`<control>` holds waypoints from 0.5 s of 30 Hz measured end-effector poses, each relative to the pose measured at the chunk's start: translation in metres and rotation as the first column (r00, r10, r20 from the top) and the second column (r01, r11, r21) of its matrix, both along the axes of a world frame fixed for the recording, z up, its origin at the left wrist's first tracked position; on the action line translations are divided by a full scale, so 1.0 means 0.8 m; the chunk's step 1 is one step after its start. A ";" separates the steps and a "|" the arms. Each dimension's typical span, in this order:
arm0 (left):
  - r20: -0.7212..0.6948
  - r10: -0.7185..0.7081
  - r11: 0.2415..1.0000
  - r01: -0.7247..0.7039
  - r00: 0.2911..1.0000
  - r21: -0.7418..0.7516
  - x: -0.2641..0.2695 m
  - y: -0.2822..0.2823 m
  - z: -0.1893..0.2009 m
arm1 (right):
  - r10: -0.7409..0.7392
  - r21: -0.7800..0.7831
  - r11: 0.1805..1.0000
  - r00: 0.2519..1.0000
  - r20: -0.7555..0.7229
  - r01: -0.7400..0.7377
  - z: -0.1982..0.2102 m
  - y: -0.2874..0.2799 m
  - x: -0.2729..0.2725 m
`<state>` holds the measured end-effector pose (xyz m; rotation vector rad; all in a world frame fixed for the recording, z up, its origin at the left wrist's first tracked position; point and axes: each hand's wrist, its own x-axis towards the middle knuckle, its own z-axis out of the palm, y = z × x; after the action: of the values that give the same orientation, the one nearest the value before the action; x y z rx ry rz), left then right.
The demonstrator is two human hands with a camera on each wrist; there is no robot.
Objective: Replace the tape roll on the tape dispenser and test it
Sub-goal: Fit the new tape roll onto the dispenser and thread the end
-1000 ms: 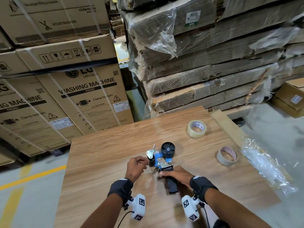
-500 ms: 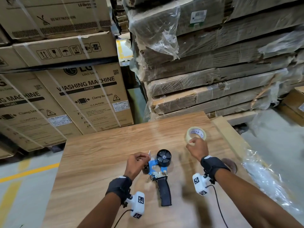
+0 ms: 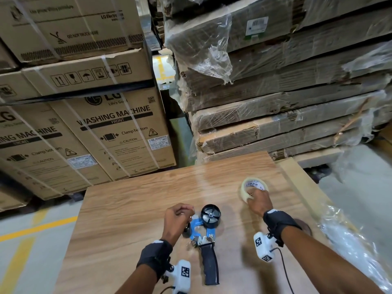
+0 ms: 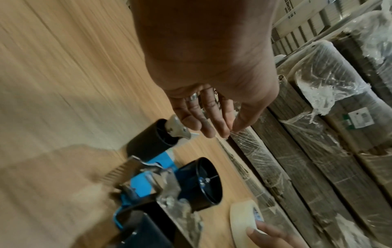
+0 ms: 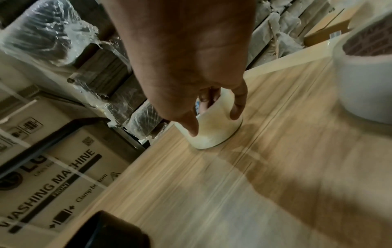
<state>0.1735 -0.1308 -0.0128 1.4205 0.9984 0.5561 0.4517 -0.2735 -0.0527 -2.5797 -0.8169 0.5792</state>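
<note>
While the dispenser's black spool hub (image 3: 210, 213) stands bare, with no roll on it, the swap is only partly done: the new roll is not yet mounted. The tape dispenser (image 3: 203, 234) lies on its side on the bench (image 3: 127, 209), handle toward the person. The right hand (image 3: 257, 201) grasps the new tape roll (image 3: 252, 184), fingers inside the core and thumb on the outer wall, well to the right of the dispenser; the roll seems to rest on the bench. The left hand (image 3: 178, 217) is by the dispenser's front roller; its fingers touch the metal flap there, though I cannot tell if they grip it. An almost spent roll (image 5: 369, 70) sits nearer the bench edge. Left to do, by my judgement: seat the roll on the hub, thread the tape, then test.
</note>
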 end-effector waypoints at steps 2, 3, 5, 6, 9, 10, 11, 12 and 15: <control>0.049 -0.018 1.000 0.018 0.999 0.005 0.011 -0.005 0.010 | -0.027 0.089 0.996 0.999 -0.034 0.030 0.012 -0.003 -0.014; 0.069 -0.038 0.999 0.037 0.997 0.016 0.018 -0.009 0.015 | -0.055 0.138 0.988 0.996 -0.073 0.065 0.022 -0.004 -0.021; 0.104 -0.102 0.995 0.099 0.989 0.033 0.033 -0.018 0.026 | -0.103 0.229 0.963 0.980 -0.170 0.141 0.034 -0.007 -0.032; 0.119 -0.140 0.990 0.137 0.983 0.031 0.042 -0.023 0.031 | -0.130 0.265 0.945 0.964 -0.233 0.192 0.039 -0.010 -0.037; 0.118 -0.253 0.967 0.253 0.960 0.016 0.066 -0.033 0.034 | -0.111 0.365 0.884 0.891 -0.440 0.291 0.055 -0.025 -0.061; 0.100 -0.284 0.959 0.283 0.954 0.016 0.071 -0.036 0.035 | -0.070 0.386 0.876 0.867 -0.493 0.290 0.059 -0.030 -0.073; 0.085 -0.307 0.952 0.306 0.948 0.017 0.075 -0.040 0.037 | -0.018 0.410 0.867 0.840 -0.543 0.283 0.067 -0.035 -0.085; 0.075 -0.325 0.946 0.325 0.943 0.014 0.077 -0.043 0.040 | 0.038 0.432 0.858 0.803 -0.595 0.279 0.076 -0.039 -0.098; 0.091 -0.342 0.938 0.345 0.935 -0.028 0.077 -0.052 0.052 | 0.170 0.496 0.823 0.714 -0.679 0.275 0.101 -0.046 -0.131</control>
<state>0.2353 -0.1726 0.0287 1.4785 0.6685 0.3301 0.3472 -0.3104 0.0282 -1.6096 -0.5157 1.0280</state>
